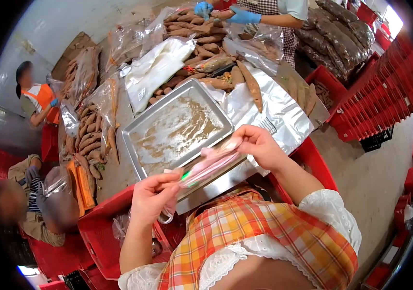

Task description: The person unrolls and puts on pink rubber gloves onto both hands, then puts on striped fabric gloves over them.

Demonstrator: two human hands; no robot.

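Observation:
My left hand pinches one end of a pink, folded, limp item with a small bright green patch. My right hand grips its other end, so it stretches between both hands in front of my checked apron. Blur hides whether it is cloth or plastic film. Just beyond lies a shallow metal tray, its bottom smeared with brown dirt. A thin loop of the item or something like it hangs below my left hand.
Sweet potatoes pile behind the tray, beside white plastic bags and silvery sheeting. Red crates stand below the table edge, with stacked red crates at right. Co-workers stand across and left; one wears blue gloves.

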